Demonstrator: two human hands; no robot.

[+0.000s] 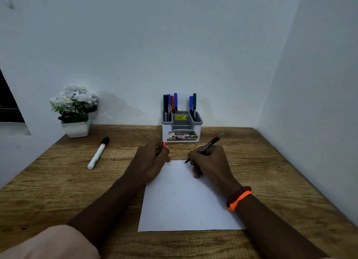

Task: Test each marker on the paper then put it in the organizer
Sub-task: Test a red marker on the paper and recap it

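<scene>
At top edge of paper (186, 198), your right hand (209, 161) grips black marker (206, 147), tip just touching sheet. Left hand (153, 158) pinches orange cap (164, 144), heel steadying paper. Draw short, light stroke beside existing scribbles; recap; drop into organizer (182, 127) behind.

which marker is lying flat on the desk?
The white marker with a black cap, left of the paper. The others stand in the organizer or sit in the right hand.
</scene>
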